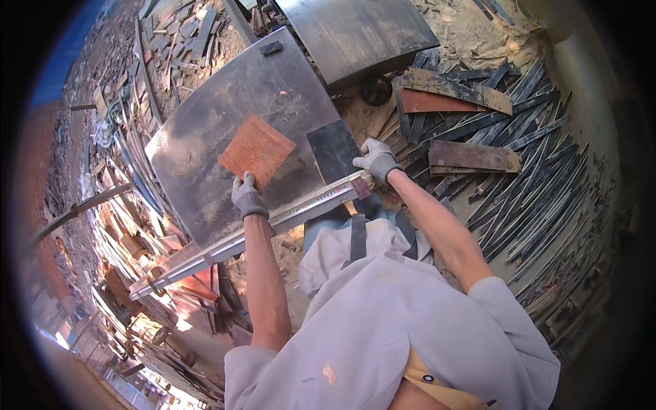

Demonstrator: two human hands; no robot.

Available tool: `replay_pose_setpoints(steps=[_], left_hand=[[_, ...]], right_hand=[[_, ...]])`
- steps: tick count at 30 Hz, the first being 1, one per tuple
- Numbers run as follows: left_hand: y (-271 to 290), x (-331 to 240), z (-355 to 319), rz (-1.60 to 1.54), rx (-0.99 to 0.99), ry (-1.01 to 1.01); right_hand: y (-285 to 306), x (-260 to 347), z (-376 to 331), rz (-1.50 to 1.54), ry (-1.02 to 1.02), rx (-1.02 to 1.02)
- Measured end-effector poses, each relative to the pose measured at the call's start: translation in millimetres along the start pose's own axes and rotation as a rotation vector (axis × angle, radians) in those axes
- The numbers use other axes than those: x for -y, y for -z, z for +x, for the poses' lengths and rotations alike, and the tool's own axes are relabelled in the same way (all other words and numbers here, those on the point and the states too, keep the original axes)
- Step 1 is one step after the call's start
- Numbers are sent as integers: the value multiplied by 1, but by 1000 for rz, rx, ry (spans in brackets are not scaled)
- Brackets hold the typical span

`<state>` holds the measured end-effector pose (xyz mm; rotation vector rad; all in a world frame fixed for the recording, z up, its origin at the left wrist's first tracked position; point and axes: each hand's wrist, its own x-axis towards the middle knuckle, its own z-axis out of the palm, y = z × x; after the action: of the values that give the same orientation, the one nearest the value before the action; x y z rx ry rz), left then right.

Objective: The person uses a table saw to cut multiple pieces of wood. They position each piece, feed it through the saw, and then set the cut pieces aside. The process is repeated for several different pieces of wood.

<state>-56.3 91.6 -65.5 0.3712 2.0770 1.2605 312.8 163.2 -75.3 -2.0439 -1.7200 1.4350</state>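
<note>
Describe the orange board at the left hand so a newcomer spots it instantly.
Find the large grey metal tabletop ahead of the person. Over it, cornerwise in the picture, is the orange board, the gloved left hand at its lower edge. Its colour sets it apart from the black board beside the right hand.

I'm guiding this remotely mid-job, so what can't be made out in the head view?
Head view: the underside of the orange board, and any left grip fingers beneath, hidden by the board.
Head view: the underside of the black board, hidden by its upper face.
Head view: marks on the graduated strip, too small to read.
Head view: far end of the second metal table, cut off by the top edge.
</note>
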Motion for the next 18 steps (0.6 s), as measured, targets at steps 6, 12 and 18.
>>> replay_pose_setpoints(steps=[6,12,18], left_hand=[[-50,-18,-105,1017,52,-621],[-97,5,-175,961,733,-869],[-93,17,-154,902,752,-861]], right_hand=[[27,-35,16,-33,11,53],[27,-43,21,-34,110,17],[18,-47,37,-20,116,86]])
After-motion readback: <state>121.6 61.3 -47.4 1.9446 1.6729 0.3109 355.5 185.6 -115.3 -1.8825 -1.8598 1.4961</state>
